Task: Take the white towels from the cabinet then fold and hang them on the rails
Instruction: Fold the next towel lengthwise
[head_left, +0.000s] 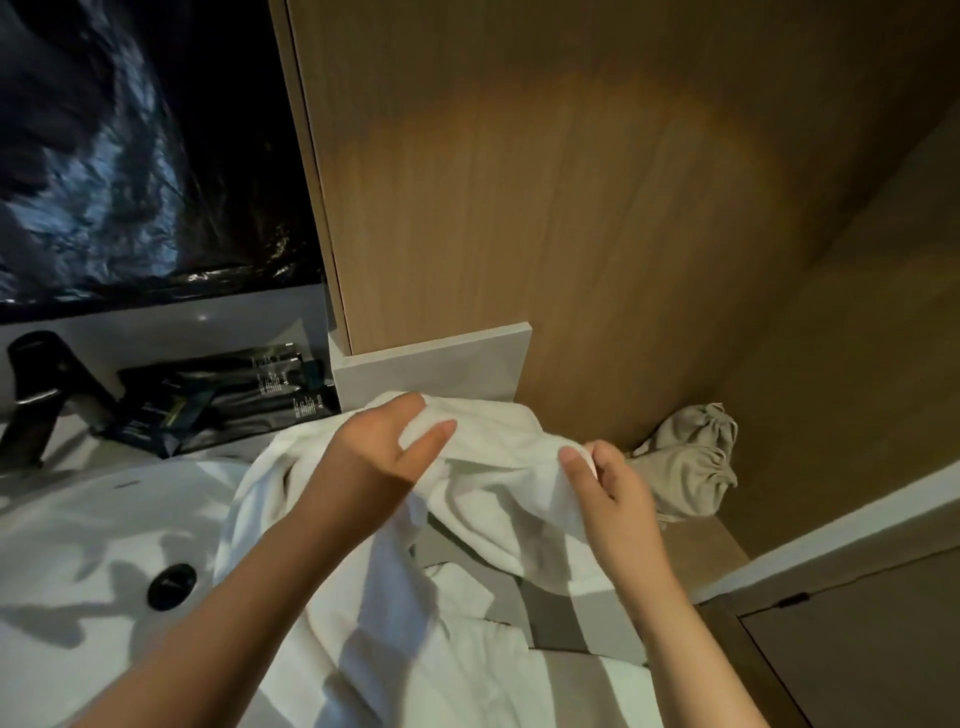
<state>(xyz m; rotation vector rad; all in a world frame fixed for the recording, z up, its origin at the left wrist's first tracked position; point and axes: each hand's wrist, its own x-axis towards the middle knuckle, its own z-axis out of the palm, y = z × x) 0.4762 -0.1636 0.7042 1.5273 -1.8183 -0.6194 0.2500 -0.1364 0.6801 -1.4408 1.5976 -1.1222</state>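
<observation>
- The towel (493, 467) is held up over the counter (701, 535), just right of the basin (78, 519). Its lower folds spill across the basin's right rim and towards the counter's front edge. Any water in the basin could likely wet the trailing cloth.
- The left hand (384, 452) grips a bunched stretch of the top hem, fingers curled round it. With that much cloth bunched, the fold may come out crooked.
- The right hand (608, 488) pinches the hem between thumb and fingertips. So light a hold may slip under the towel's hanging weight.
- The two grips sit close together, so the corners are probably not found yet.
- A wide shake could sweep the packets (223, 400) at the counter's back edge, or catch the tap (36, 384).
- The bag (691, 457) in the back right corner lies near the towel and could snag it.
- No rail is in view.
</observation>
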